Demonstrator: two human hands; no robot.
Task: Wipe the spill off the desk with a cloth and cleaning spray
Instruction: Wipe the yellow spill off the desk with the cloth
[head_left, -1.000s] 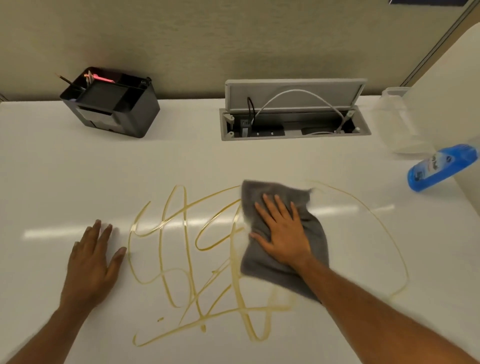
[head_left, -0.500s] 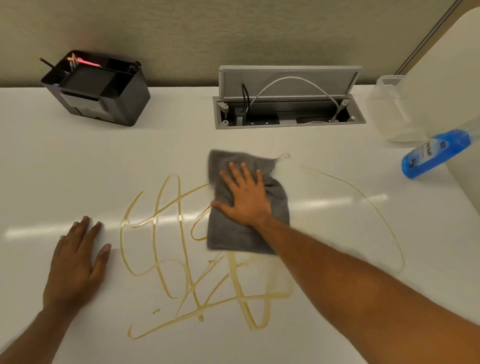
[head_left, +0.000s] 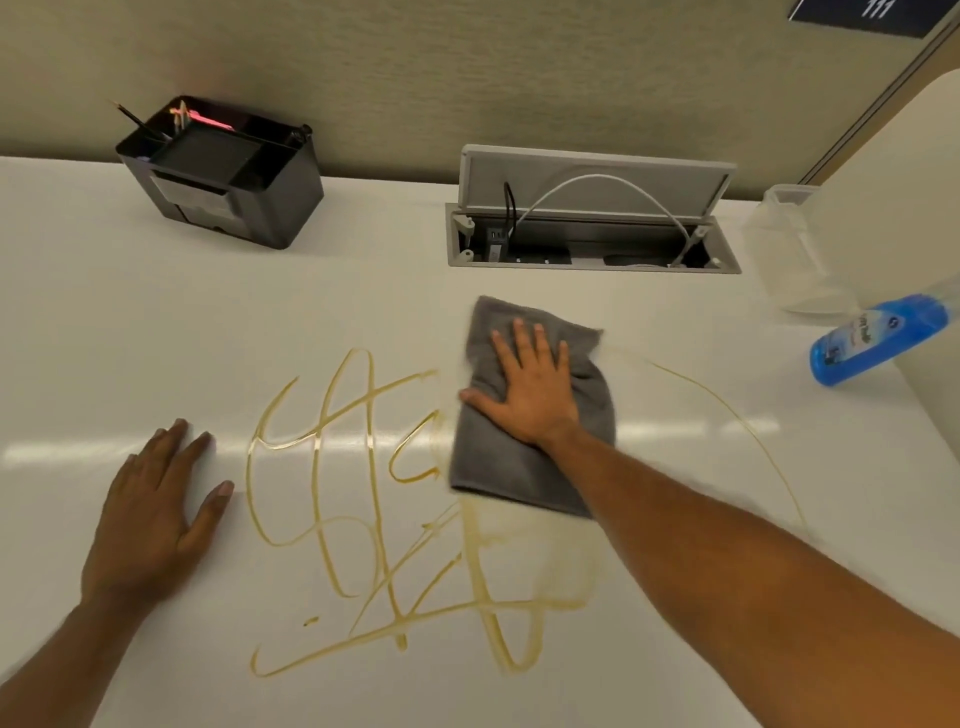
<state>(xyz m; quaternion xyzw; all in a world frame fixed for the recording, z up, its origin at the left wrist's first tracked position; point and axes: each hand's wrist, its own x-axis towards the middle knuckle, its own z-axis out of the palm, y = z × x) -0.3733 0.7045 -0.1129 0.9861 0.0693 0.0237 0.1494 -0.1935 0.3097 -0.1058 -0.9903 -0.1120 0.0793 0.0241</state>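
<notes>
Black organizer (head_left: 221, 174), open cable box (head_left: 592, 236), clear plastic container (head_left: 792, 249) along the wall.

left grip (head_left: 156, 514) flat, right grip (head_left: 530, 395) flat, fingers spread

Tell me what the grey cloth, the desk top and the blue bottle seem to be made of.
Grey cloth: soft matte fabric, perhaps microfibre; it folds limply.
Desk top: smooth glossy white surface, maybe laminate; it mirrors light streaks.
Blue bottle: likely translucent plastic; blue liquid shows through.

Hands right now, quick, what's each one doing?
Left hand: open, flat on the desk, holding nothing.
Right hand: open, pressing the grey cloth flat.
</notes>
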